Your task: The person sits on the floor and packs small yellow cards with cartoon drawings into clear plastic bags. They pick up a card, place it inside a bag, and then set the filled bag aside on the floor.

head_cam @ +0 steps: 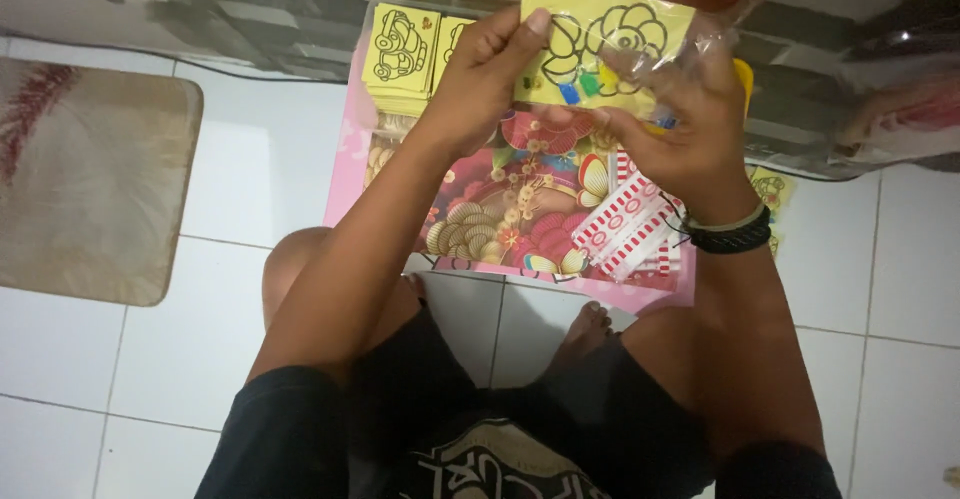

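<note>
My left hand and my right hand together hold a yellow picture card with a black flower outline, inside a clear plastic sleeve. Small coloured packets show at the card's lower edge, between my fingers. The left thumb presses on the card's left edge; the right hand grips the sleeve from the right. My right wrist wears dark bands. Below the hands lies a pink sheet with a colourful flower print.
A stack of yellow outline cards lies at the sheet's far left. Red-and-white striped packets rest on the sheet near my right wrist. A beige mat lies on the white tile floor at left. Plastic bags sit at right.
</note>
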